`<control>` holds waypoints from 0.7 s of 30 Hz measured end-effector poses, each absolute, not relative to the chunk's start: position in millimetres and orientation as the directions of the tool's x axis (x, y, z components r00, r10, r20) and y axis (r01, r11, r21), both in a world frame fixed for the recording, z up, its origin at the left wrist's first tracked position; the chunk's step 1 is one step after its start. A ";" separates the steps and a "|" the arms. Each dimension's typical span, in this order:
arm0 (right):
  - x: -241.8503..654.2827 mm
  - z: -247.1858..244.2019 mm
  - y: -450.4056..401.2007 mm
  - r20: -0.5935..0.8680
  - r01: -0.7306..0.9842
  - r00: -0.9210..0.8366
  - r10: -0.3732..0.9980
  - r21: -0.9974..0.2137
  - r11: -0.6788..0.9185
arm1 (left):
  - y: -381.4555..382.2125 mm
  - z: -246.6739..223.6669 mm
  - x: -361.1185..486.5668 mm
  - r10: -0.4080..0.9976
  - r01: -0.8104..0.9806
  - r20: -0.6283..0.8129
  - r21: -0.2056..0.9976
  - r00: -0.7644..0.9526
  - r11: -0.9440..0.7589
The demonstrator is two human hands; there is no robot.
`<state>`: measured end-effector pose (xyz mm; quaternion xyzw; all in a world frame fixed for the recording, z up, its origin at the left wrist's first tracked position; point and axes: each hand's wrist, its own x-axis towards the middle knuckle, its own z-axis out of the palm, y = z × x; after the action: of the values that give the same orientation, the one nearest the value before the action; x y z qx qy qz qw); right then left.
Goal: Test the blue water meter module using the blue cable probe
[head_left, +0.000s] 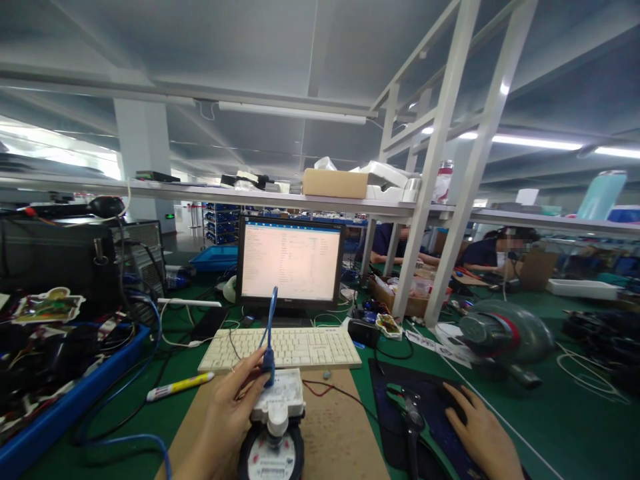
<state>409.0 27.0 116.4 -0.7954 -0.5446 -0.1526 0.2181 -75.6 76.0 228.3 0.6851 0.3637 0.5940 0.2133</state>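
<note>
My left hand (227,417) pinches the plug of a blue cable (269,347), held at the white top of a round meter (274,433) that stands on a brown board (335,433). The cable loops upward in front of the monitor (290,261), which shows a light window. My right hand (483,433) lies over a black mouse (453,400) on a dark mat (395,407). A pair of pliers (407,407) rests on the mat just left of that hand. A white keyboard (285,348) sits behind the meter.
A blue tray (60,407) of cables and parts fills the left. A yellow-and-white marker (180,385) lies on the green table. A grey round housing (500,333) sits at right beside white frame posts (430,200). Other people work at the far benches.
</note>
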 end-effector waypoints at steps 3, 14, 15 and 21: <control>410.4 116.8 26.4 0.471 0.936 0.351 0.809 -0.165 -0.310 | 75.7 227.7 -76.4 0.775 0.221 0.631 0.752 0.032 -0.621; 408.9 119.2 25.9 0.453 0.933 0.359 0.816 -0.150 -0.327 | 79.1 224.0 -80.1 0.775 0.227 0.628 0.747 0.064 -0.624; 409.1 119.3 26.2 0.456 0.934 0.357 0.815 -0.152 -0.324 | 79.2 223.7 -80.0 0.773 0.226 0.631 0.745 0.066 -0.627; 408.8 120.8 25.7 0.462 0.933 0.361 0.810 -0.163 -0.322 | 73.1 230.9 -77.9 0.743 0.254 0.666 0.708 0.071 -0.659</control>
<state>408.8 25.7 120.8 -0.7992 -0.5452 -0.1498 0.2041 -77.9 73.1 230.9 0.7009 0.3556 0.5814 0.2103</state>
